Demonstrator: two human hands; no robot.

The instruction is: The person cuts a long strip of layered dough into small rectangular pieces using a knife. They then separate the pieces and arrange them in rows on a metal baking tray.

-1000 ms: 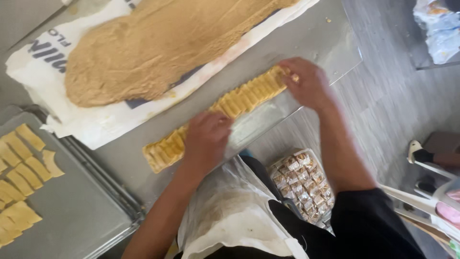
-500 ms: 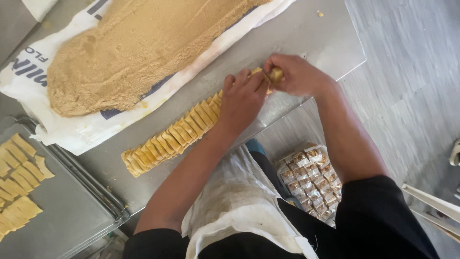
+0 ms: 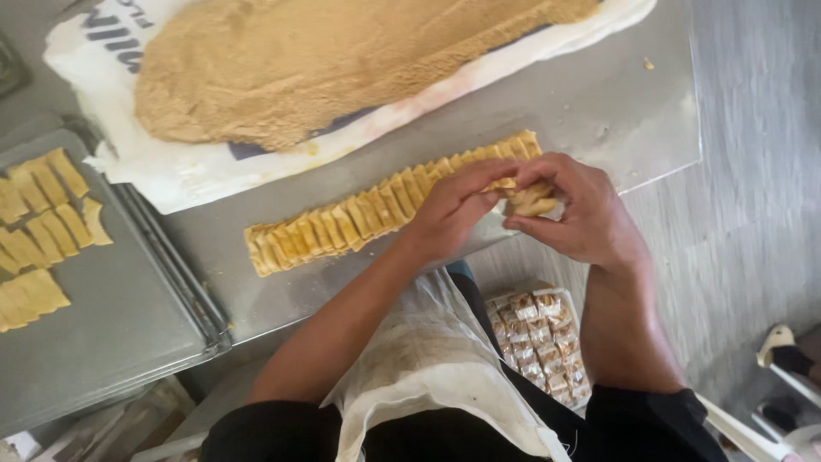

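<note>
Both hands meet at the three o'clock end of the dough strip row (image 3: 385, 210), right over the steel bench (image 3: 599, 103). The right hand (image 3: 581, 214) has its fingers curled closed around a small folded dough piece (image 3: 532, 201), pinching it from the outside; the left hand (image 3: 457, 205) comes in from nine o'clock, fingers bent and closed lightly on the same piece's near edge.

That piece looks soft and light, a pale yellow pastry with a floury skin, so it should dent or tear under any hard squeeze. By my reckoning the safest hold is at the folded edges with the fingertips, not across the middle.

The row itself runs on a slant from seven o'clock up to two o'clock, strips overlapped like roof tiles, golden with darker seams. At twelve o'clock lies a broad brown crumb filling (image 3: 342, 60) spread on a white sack sheet (image 3: 197, 180). At nine o'clock a grey metal tray (image 3: 103, 342) carries finished yellow pieces (image 3: 38, 222) in rows. Below the bench edge, at five o'clock, sits a bag of wrapped sweets (image 3: 539, 342), beside the person's white apron (image 3: 428, 359).
</note>
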